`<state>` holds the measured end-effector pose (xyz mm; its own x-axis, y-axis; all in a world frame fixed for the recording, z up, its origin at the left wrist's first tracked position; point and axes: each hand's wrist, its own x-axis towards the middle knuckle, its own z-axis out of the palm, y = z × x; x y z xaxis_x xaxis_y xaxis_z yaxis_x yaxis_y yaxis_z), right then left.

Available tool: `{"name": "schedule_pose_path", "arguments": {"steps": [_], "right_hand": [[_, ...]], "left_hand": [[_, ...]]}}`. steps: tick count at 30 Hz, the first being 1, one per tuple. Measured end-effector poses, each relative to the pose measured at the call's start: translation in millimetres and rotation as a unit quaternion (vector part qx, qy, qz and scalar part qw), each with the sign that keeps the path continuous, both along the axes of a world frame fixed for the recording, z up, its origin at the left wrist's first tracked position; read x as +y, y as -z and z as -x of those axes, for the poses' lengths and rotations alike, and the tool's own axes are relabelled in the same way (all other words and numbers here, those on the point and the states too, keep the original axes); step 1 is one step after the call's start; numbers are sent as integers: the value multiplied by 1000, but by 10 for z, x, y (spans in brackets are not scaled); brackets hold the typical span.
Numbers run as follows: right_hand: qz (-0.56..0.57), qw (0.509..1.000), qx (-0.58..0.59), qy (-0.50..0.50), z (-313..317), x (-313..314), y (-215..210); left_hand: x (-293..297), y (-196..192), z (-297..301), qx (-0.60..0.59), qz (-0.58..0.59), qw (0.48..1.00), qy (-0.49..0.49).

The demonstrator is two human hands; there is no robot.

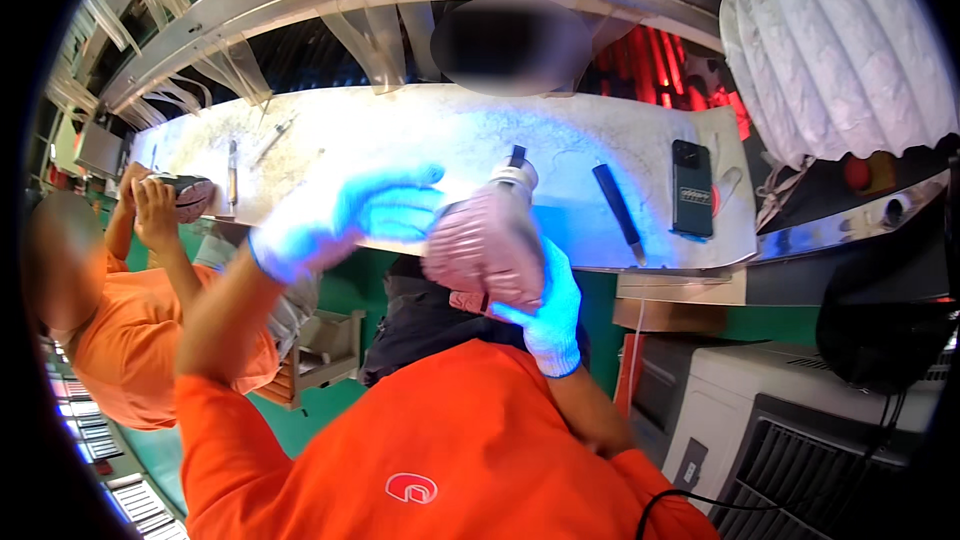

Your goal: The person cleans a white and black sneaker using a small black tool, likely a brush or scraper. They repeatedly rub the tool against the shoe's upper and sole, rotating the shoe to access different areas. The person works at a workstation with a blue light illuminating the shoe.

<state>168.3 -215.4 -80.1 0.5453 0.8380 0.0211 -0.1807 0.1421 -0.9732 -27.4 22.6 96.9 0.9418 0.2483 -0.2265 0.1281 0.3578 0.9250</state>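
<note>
A pinkish shoe is held over the table's near edge, tilted, with its ridged sole side turned up. My right hand, in a white glove lit blue, grips it from the right and below; some of its fingers are hidden behind the shoe. On the other side, my left hand, also gloved, has its fingers stretched out toward the shoe. Its fingertips come close to the shoe, and whether they touch it I cannot tell. Behind the shoe, a small dark piece sticks up by its pale end.
The pale worktable carries a black stick-shaped tool and a dark phone to the right. Slim tools lie at left, near a co-worker holding another shoe. A white ribbed duct hangs at upper right.
</note>
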Motion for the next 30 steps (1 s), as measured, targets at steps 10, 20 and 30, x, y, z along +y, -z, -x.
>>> {"name": "schedule_pose_path", "arguments": {"steps": [10,20,30], "right_hand": [[66,978,190,49,86,-172,-157],[-131,986,-50,-96,-376,-85,-1309],[-119,907,-400,-56,424,354,-1523]], "left_hand": [[-1625,1092,-298,-17,91,952,-293],[-1389,1196,-257,76,-176,947,-260],[-1163,1045,185,-75,-198,931,-296]]}}
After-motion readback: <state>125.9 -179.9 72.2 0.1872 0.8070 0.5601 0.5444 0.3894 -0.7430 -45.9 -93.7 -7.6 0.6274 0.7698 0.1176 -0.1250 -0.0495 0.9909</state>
